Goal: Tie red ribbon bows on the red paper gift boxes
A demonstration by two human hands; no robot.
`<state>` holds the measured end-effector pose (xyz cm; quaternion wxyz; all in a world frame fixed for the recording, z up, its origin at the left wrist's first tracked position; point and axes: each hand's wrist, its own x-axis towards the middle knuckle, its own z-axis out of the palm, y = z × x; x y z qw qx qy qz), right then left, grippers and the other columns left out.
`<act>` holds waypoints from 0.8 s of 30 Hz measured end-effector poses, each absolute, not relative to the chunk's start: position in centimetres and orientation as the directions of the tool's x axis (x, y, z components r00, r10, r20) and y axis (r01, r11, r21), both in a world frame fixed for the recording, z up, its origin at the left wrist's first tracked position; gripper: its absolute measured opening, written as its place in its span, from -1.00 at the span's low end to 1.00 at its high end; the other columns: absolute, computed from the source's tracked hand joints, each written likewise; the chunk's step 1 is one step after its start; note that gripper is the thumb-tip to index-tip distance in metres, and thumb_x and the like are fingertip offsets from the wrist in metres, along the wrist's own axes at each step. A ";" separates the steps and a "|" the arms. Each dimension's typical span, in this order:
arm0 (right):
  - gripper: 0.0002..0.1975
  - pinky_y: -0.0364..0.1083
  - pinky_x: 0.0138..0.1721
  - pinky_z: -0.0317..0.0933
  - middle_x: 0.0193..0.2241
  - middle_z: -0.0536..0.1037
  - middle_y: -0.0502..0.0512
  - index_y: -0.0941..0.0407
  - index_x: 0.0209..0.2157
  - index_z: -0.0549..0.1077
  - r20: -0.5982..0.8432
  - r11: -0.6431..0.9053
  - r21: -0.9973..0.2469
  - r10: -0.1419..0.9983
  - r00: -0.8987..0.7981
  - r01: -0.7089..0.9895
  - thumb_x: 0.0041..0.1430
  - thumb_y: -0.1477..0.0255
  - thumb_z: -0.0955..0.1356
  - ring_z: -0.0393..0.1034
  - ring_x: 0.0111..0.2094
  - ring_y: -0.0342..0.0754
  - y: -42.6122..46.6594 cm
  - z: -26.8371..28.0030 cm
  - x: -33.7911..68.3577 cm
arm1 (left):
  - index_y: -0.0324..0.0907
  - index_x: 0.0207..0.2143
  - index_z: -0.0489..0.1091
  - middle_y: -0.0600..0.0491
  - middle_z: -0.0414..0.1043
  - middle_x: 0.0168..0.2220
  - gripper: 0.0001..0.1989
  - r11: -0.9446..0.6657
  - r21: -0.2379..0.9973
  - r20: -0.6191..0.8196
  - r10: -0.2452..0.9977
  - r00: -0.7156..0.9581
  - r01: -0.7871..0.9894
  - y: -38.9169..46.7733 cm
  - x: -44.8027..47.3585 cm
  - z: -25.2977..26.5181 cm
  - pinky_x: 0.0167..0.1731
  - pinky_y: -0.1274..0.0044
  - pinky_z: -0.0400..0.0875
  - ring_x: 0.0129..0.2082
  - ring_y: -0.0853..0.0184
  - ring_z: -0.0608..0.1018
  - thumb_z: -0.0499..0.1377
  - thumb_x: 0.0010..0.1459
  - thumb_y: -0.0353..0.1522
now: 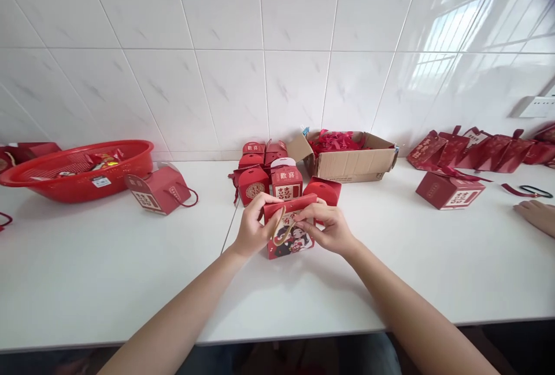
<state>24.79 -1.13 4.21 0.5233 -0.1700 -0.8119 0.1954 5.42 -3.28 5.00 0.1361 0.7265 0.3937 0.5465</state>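
A red gift box with a cartoon couple printed on its front stands upright on the table before me. My left hand grips its upper left side, thumb in front against a looped tan strap. From the right, my right hand pinches the strap near the box's top, with finger and thumb pressed together. The strap's exact ends are hidden by my fingers. Behind this box sit several red gift boxes, close together.
At the left is a red plastic basket with wrapped items, beside a red box with a cord. A cardboard box holds dark pink ribbons. To the right stand another red box, several red bags and another person's hand.
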 end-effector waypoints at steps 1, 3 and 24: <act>-0.90 -0.01 -0.27 0.23 -0.40 0.62 0.05 0.01 -0.31 0.52 0.780 0.867 -0.491 0.483 -0.397 0.088 0.17 0.45 0.34 0.45 -0.41 -0.06 -1.2 4.2 24.7 | -0.16 -0.37 0.33 0.04 0.36 -0.37 -0.88 -0.651 0.626 0.692 0.717 0.078 0.429 -3.3 5.4 5.0 -0.31 0.49 0.36 -0.35 0.32 0.45 0.16 0.14 -0.29; -0.89 -0.01 -0.24 0.20 -0.39 0.62 0.04 0.00 -0.30 0.52 0.778 0.870 -0.476 0.483 -0.402 0.126 0.19 0.43 0.33 0.46 -0.40 -0.06 -1.3 4.0 24.6 | -0.16 -0.42 0.32 0.04 0.35 -0.37 -0.85 -0.637 0.641 0.690 0.723 0.043 0.427 -3.3 5.5 5.0 -0.30 0.50 0.36 -0.34 0.33 0.44 0.18 0.13 -0.28; -0.75 0.03 -0.28 -0.12 -0.47 0.60 -0.11 -0.16 -0.30 0.58 0.927 0.848 -0.140 0.294 -0.234 0.511 0.19 0.52 0.35 0.17 -0.45 -0.11 -2.2 4.2 24.5 | -0.16 -0.36 0.40 0.03 0.47 -0.36 -0.82 -0.511 0.817 0.531 0.847 -0.004 0.269 -4.4 6.4 4.6 -0.37 0.51 0.39 -0.35 0.31 0.50 0.18 0.12 -0.22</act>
